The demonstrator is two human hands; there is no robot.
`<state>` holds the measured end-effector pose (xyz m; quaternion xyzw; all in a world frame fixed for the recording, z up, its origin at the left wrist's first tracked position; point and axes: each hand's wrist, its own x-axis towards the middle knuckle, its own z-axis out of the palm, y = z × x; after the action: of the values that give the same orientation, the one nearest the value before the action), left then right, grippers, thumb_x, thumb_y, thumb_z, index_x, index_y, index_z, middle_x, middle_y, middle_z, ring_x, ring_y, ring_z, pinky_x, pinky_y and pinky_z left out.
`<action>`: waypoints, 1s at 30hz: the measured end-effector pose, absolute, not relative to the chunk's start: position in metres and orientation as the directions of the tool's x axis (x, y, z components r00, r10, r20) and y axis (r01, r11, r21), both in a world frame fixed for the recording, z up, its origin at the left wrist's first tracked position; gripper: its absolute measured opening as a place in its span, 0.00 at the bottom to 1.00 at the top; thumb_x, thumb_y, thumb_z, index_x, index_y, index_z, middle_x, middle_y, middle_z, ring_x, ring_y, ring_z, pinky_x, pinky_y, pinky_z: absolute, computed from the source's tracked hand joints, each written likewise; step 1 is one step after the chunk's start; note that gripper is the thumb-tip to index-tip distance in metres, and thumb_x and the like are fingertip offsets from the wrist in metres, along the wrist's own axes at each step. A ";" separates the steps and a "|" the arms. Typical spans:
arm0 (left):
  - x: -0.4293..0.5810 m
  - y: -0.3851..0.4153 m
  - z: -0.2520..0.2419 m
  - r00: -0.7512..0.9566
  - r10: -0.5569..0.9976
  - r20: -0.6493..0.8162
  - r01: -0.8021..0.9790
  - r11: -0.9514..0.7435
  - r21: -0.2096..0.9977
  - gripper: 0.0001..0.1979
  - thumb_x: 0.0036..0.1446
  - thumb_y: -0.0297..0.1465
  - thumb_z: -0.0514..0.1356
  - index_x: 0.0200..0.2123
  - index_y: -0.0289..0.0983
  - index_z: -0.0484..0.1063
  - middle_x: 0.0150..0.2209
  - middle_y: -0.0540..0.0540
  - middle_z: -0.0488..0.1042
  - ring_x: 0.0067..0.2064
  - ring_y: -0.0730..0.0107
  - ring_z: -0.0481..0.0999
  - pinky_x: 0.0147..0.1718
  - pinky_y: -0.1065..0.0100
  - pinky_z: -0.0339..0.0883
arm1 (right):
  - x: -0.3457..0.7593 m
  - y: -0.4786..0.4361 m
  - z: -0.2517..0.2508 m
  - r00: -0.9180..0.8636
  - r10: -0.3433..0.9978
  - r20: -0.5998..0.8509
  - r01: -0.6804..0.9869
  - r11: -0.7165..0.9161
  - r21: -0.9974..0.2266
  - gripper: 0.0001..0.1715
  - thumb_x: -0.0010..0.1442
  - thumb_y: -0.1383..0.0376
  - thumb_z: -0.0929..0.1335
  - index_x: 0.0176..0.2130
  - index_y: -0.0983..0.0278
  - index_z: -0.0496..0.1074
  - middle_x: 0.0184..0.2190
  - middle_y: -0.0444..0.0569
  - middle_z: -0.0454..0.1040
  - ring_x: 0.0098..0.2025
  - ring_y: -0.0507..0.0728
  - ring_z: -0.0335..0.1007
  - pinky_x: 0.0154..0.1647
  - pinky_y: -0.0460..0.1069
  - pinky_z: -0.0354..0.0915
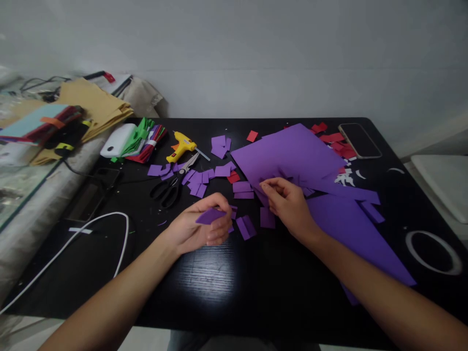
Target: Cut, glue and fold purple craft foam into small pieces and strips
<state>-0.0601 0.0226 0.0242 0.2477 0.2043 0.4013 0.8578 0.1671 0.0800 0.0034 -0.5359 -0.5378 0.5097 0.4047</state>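
Note:
My left hand (pixel 199 225) is closed on a small purple paper piece (pixel 210 216), held just above the black table (pixel 204 287). To its right, my right hand (pixel 288 202) pinches at the cut edge of a large purple paper sheet (pixel 292 151); what its fingertips hold is too small to make out. Several small purple paper rectangles (pixel 204 175) lie scattered between and behind the hands, and two more (pixel 245 227) rest just right of the left hand. Another purple sheet (pixel 351 229) lies under my right forearm.
Black scissors (pixel 171 187) and a yellow glue gun (pixel 181 146) lie at the back left, beside a stack of coloured sheets (pixel 144 141). Red scraps (pixel 338 144) and a phone (pixel 360 140) sit at the back right. A white cable (pixel 91 229) loops at the left.

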 end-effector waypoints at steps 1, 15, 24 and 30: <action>-0.060 0.022 0.024 0.615 0.773 -0.157 -0.553 0.565 0.612 0.05 0.60 0.29 0.64 0.40 0.38 0.76 0.24 0.52 0.62 0.22 0.79 0.61 0.20 0.76 0.57 | 0.167 0.080 0.004 -0.099 0.985 -0.138 0.135 -0.124 -0.983 0.16 0.59 0.56 0.70 0.42 0.64 0.74 0.18 0.37 0.60 0.19 0.50 0.51 0.21 0.47 0.50; -0.088 0.053 0.002 -0.381 0.889 0.255 0.465 -0.055 0.884 0.09 0.67 0.33 0.55 0.45 0.37 0.73 0.31 0.50 0.69 0.29 0.72 0.64 0.29 0.71 0.58 | 0.166 0.071 0.023 -0.498 0.816 -0.295 0.107 -0.280 -0.954 0.12 0.54 0.67 0.67 0.34 0.65 0.81 0.12 0.36 0.54 0.15 0.47 0.44 0.16 0.45 0.41; -0.102 0.060 -0.008 -0.278 0.898 0.340 0.719 -0.040 0.694 0.11 0.68 0.31 0.53 0.46 0.36 0.74 0.35 0.47 0.74 0.33 0.69 0.71 0.37 0.68 0.64 | 0.176 0.072 0.026 -0.730 0.671 -0.130 -0.293 -0.479 -0.828 0.09 0.50 0.70 0.69 0.28 0.62 0.81 0.13 0.35 0.49 0.17 0.46 0.40 0.18 0.45 0.42; -0.103 0.062 -0.005 -0.208 0.902 0.379 0.799 -0.067 0.597 0.13 0.66 0.31 0.53 0.46 0.34 0.76 0.42 0.41 0.75 0.41 0.62 0.75 0.44 0.62 0.68 | 0.178 0.076 0.036 -0.642 0.766 -0.037 -0.410 -0.384 -0.827 0.08 0.46 0.71 0.69 0.26 0.60 0.80 0.16 0.39 0.57 0.21 0.50 0.51 0.23 0.47 0.49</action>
<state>-0.1034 0.0617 -0.0052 0.6257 0.6798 0.3766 0.0681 0.1778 0.0760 0.0360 -0.2128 -0.4174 0.8043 0.3656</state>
